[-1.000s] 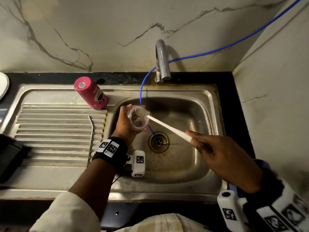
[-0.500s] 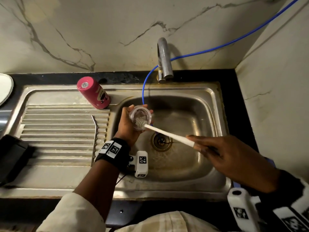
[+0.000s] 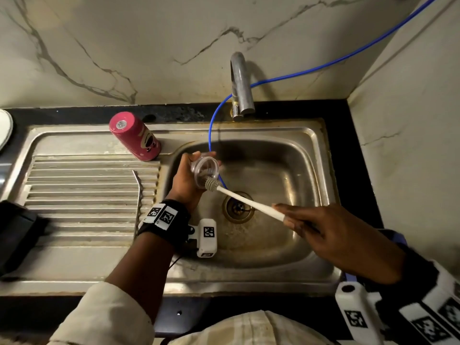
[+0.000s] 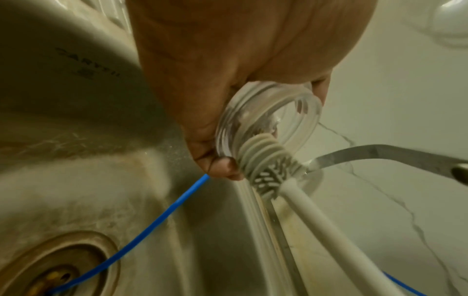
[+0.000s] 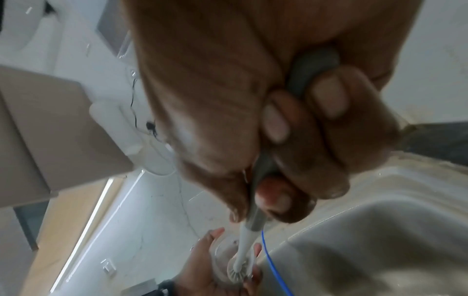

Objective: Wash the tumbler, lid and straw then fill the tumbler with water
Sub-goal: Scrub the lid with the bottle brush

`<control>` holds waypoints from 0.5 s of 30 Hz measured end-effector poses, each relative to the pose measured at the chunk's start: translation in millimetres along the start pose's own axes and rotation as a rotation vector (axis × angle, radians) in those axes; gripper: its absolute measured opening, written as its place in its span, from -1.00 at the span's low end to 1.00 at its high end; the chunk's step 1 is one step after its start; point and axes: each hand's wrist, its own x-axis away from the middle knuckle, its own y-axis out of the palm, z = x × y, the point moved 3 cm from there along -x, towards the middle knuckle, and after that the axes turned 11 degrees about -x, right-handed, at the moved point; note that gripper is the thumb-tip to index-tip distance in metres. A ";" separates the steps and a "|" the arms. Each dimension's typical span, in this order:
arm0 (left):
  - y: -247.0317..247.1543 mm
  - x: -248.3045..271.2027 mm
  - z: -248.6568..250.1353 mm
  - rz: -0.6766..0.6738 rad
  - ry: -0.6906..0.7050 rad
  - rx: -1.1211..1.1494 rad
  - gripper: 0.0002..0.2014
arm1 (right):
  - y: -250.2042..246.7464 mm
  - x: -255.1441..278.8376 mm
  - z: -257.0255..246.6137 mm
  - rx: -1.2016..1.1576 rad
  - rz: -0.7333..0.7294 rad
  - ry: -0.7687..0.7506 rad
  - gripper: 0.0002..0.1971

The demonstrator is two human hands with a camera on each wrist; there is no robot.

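Over the sink basin my left hand [image 3: 189,175] grips the clear plastic lid [image 3: 205,170], its round rim close up in the left wrist view [image 4: 268,118]. My right hand [image 3: 321,232] holds the white handle of a bottle brush [image 3: 249,199]. The brush's grey ribbed head [image 4: 263,156] presses against the lid's lower rim. From the right wrist view the brush head [image 5: 238,270] sits in the lid cupped by the left palm. The pink tumbler [image 3: 135,139] stands upside down on the drainboard's back edge. The bent metal straw [image 3: 138,195] lies on the ribbed drainboard.
A steel sink [image 3: 286,247] with a drain [image 3: 237,207] sits below the hands. The tap [image 3: 240,85] stands behind it, and a blue hose [image 3: 214,125] runs down into the basin. A dark object [image 3: 17,230] lies at the left, a white plate edge [image 3: 5,128] far left.
The brush head has moved from the upper part of the lid down to its lower rim. The left hand has turned the lid slightly; both hands keep their holds.
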 end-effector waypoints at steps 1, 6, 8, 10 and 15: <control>-2.2 -0.1 -3.2 0.008 -0.001 -0.013 -0.53 | -1.6 0.9 -2.0 0.034 -0.015 0.007 -0.63; -0.6 3.3 -13.2 0.024 0.024 -0.102 -0.60 | -15.0 -1.5 -6.5 0.272 0.114 0.065 -0.59; 0.3 0.0 -7.8 0.031 0.030 -0.070 -0.49 | -5.9 3.0 -13.3 0.223 0.064 0.036 -0.59; -0.3 -0.7 -4.7 0.035 0.030 -0.014 -0.40 | -2.5 6.5 -15.7 0.087 0.025 -0.008 -0.63; 2.9 2.6 -10.6 -0.012 -0.024 0.004 -0.45 | -11.6 -0.5 -4.6 0.103 0.114 0.004 -0.55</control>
